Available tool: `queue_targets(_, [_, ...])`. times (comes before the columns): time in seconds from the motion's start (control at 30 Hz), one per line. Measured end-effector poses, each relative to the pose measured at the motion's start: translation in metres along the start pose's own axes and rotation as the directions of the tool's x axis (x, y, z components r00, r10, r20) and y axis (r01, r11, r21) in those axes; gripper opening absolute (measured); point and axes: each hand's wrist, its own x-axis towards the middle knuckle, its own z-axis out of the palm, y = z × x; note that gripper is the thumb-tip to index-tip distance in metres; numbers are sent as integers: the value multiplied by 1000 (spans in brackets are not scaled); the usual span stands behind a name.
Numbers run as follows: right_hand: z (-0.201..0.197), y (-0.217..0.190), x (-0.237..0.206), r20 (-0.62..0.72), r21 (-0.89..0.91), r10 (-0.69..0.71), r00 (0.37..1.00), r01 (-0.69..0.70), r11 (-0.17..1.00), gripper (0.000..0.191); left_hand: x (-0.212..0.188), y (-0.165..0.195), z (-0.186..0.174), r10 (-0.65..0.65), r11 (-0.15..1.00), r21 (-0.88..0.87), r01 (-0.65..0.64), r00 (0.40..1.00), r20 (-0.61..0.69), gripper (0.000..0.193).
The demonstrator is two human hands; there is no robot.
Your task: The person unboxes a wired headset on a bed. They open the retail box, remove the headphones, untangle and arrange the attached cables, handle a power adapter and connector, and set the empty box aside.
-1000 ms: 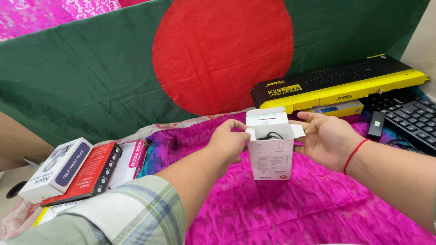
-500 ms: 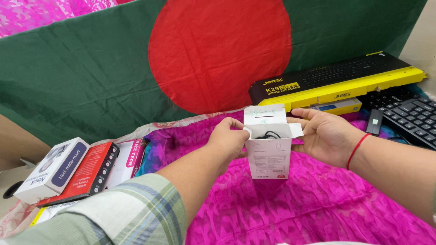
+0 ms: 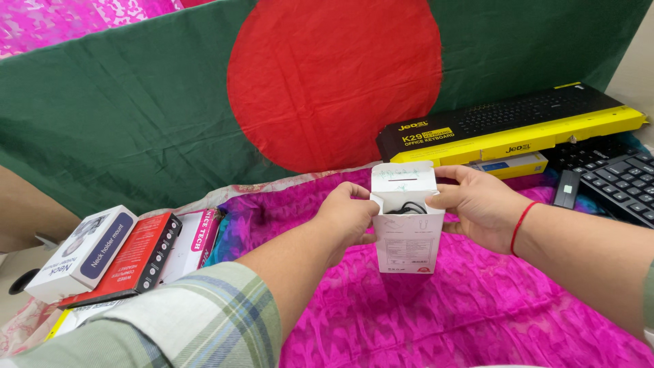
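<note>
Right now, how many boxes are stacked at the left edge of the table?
3 show clearly: a white and blue box outermost, a red box beside it, and a white and pink box nearest the pink cloth. A yellow corner beneath hints at more, hidden.

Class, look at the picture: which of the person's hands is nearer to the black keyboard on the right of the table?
The right hand is nearer: it holds the white box's right side, toward the black keyboard. The left hand grips the box's far side.

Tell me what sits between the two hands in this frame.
A small white box, upright with its top flap open and a dark cable showing inside. The left hand and right hand grip its sides. Head view shows it.
</note>
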Motion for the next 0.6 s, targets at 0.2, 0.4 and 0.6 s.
queue_targets(0.2, [0,3,6,-13,-101,-28,1000,27,994,39,-7,5,-1,6,1000,-8,-6,999,37,47])
queue_targets(0.4, [-5,8,16,-23,-68,7,1000,-9,998,27,0,-1,0,96,995,7,-97,993,69,32])
queue_targets(0.6, [-17,-15,18,157,-91,-176,972,192,977,34,8,-8,-7,107,993,47,-113,989,101,24])
